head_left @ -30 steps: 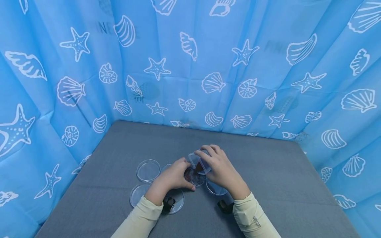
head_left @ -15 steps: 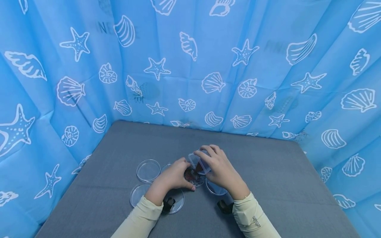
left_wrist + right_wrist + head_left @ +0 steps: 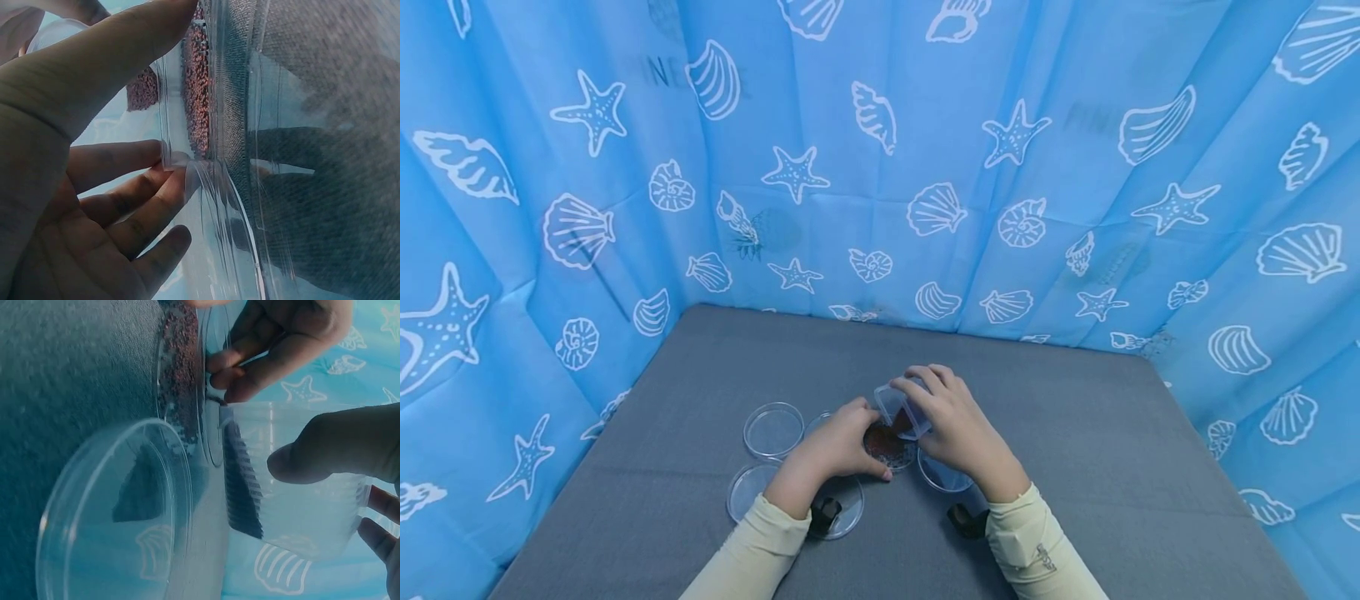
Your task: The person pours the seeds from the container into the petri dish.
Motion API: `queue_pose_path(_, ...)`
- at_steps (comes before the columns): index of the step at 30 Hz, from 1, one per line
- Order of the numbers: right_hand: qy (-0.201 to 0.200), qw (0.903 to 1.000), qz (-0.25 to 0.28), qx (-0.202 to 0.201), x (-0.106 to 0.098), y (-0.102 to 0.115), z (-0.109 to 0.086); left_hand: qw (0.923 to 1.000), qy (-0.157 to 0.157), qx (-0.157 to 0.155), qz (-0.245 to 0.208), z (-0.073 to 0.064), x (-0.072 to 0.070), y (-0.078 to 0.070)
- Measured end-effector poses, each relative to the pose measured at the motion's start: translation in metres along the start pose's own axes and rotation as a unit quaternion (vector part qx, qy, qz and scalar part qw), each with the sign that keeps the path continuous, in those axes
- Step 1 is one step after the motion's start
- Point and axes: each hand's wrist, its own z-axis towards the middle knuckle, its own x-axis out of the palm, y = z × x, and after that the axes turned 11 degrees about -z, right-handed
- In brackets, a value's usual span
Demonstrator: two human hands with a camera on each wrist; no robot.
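My left hand (image 3: pixel 827 450) holds a clear petri dish (image 3: pixel 901 460) at its sides, thumb on the near side and fingers on the far side. Reddish-brown granules (image 3: pixel 197 100) cover much of the dish's bottom. Above it, my right hand (image 3: pixel 958 429) grips a clear plastic box (image 3: pixel 281 500), tilted so its mouth faces the dish. A heap of the same granules (image 3: pixel 240 481) lies along the box's lower wall. In the left wrist view the left fingertips (image 3: pixel 150 150) touch the dish's edge.
Several clear round dishes stand around: one dish (image 3: pixel 773 430) at the far left, another (image 3: pixel 747 492) nearer, one (image 3: pixel 850 508) under the left wrist, one (image 3: pixel 943 477) below the right hand. Another is partly hidden behind the left hand. Grey cloth (image 3: pixel 1075 433) covers the table; a blue curtain (image 3: pixel 880 167) surrounds it.
The brown granules cover more of the dish held by my left hand, and the heap in the box looks slightly smaller. Both hands stay almost still.
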Motion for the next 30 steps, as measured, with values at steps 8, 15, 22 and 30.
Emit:
queue_pose_path(8, 0.025, 0.9954, 0.083, 0.041, -0.002, -0.019, -0.004, 0.9999, -0.003, 0.0, -0.011, -0.001, 0.0, 0.001)
queue_pose_path(15, 0.014, 0.9621, 0.236, 0.136, 0.015, -0.052, -0.013, 0.9999, -0.008, -0.006, -0.004, -0.001, 0.001, 0.001)
queue_pose_path(22, -0.008, 0.9078, 0.343, 0.241, 0.028, -0.088, -0.028, 0.9999, -0.01, -0.012, 0.002, 0.0, 0.001, -0.002)
queue_pose_path(30, 0.012, 0.8859, 0.369, 0.281, 0.035, -0.11, -0.043, 0.9999, -0.013, -0.01, 0.005, -0.001, 0.001, -0.001)
